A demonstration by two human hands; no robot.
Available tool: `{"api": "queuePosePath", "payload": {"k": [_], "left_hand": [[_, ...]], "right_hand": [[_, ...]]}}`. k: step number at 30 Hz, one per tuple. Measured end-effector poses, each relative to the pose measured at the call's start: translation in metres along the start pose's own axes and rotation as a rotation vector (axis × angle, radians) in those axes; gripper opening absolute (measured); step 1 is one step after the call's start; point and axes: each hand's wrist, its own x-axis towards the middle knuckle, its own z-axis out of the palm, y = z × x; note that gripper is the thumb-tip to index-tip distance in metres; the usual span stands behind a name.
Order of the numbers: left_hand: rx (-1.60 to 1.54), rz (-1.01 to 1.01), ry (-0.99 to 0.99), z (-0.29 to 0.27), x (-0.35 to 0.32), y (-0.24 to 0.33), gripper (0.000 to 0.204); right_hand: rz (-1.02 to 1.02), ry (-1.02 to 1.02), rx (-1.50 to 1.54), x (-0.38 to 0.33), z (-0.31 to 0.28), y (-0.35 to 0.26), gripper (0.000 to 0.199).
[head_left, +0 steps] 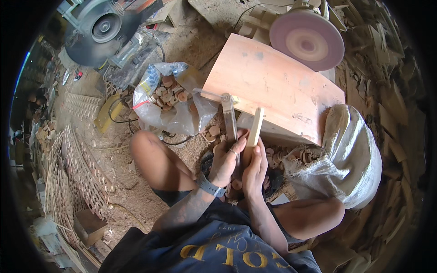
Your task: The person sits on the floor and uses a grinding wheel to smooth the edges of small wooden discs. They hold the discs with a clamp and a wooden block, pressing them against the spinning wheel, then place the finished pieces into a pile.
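My left hand point(223, 164) is closed around a long narrow bar point(230, 119) with a round pivot at its far end. A thin strip juts left from that pivot, much as on a sliding bevel. Beside it, my right hand point(256, 168) grips a pale wooden stick point(257, 123), which points away from me. The two pieces stand side by side, a small gap between them. Just beyond their tips lies the wooden tabletop point(268, 82) of a sander, with its large round sanding disc point(307, 40) at the far side.
An open plastic bag point(175, 116) of round wooden discs stands left of the tabletop. A white woven sack point(353, 159) leans at the right. A circular saw blade point(102, 29) sits far left. Perforated wooden offcuts point(75, 173) are piled at the left, and sawdust covers the floor.
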Motion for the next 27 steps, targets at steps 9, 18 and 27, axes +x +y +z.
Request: {"api": "queuePosePath", "payload": {"k": [9,18,27], "left_hand": [[0.018,-0.023,0.03,0.004,-0.006,0.01,0.048],[0.387,0.164,0.015,-0.011,0.036,0.06,0.053],[0.553,0.416,0.009,0.007,0.177,0.065,0.044]], "right_hand": [[-0.031,0.002,0.011,0.018,0.015,-0.002,0.026],[0.208,-0.171,-0.567,0.03,-0.038,0.106,0.025],[0.083,-0.203,-1.214,0.02,-0.108,0.247,0.062]]}}
